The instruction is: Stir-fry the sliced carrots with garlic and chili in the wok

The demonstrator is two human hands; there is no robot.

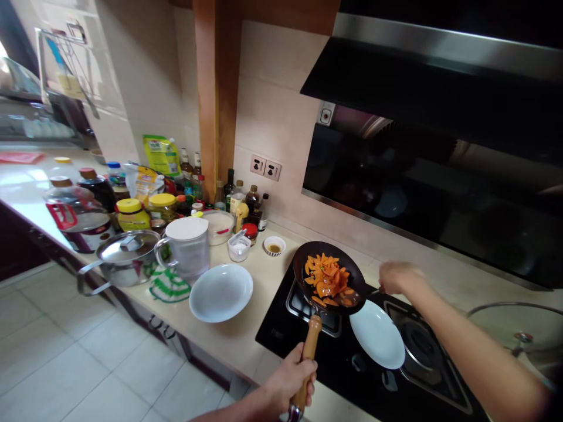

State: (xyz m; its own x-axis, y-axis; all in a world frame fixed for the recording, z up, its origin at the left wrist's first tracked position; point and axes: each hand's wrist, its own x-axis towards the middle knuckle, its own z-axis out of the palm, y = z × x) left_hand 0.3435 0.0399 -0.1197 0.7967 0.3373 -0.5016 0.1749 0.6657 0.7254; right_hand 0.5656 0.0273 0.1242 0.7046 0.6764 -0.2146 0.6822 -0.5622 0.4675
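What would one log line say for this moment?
left hand: grips pan handle | pan: tilted, carrot slices | right hand: holds utensil behind pan | white plate: on stove

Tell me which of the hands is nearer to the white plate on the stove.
Right. The right hand hovers just above the white plate; the left hand grips the pan handle, farther left.

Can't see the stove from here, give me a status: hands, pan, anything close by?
Left hand gripping wooden handle, pan of orange slices tilted. Right hand at pan's far rim, tool unclear. White plate beside the pan.
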